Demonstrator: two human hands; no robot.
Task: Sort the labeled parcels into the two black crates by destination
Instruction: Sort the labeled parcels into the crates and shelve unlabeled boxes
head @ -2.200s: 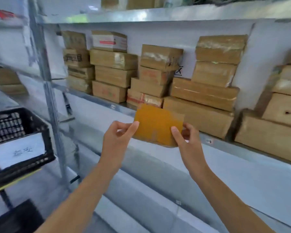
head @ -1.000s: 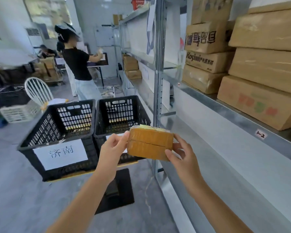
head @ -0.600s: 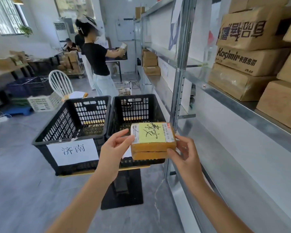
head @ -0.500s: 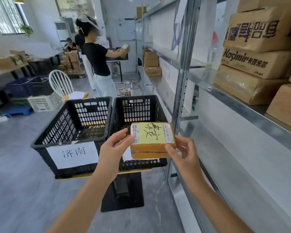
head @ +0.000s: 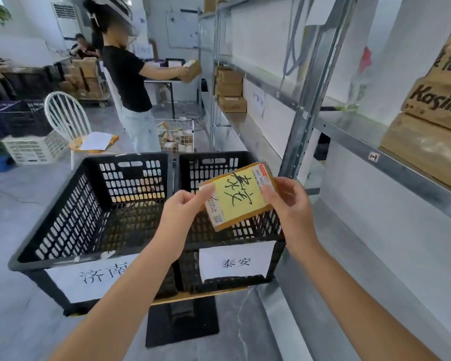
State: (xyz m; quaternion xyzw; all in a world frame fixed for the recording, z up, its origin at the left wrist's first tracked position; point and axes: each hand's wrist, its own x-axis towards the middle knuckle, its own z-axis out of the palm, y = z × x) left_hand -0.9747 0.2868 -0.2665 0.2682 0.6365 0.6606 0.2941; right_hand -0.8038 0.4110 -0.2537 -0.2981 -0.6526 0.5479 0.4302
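I hold a small brown parcel [head: 238, 195] with a yellow handwritten label between both hands, tilted, above the right black crate [head: 245, 162]. My left hand [head: 184, 213] pinches its left edge and my right hand [head: 288, 201] grips its right edge. That crate carries a white paper sign reading 泰安 [head: 236, 261]. The left black crate [head: 94, 204] stands beside it with a white sign reading 济南 [head: 102, 276]. The bottoms of both crates are dark and hard to make out.
Both crates rest on a stand with a black base [head: 182, 321]. A metal shelf rack [head: 310, 100] with stacked cardboard boxes [head: 427, 142] runs along my right. Another person [head: 130, 82] works at the far shelf. A white chair [head: 68, 121] and a wire basket [head: 176, 136] stand behind the crates.
I turned from the shelf toward the crates carrying the parcel. Its labelled face has come up toward me, and it now tilts over the right crate, with the crates closer.
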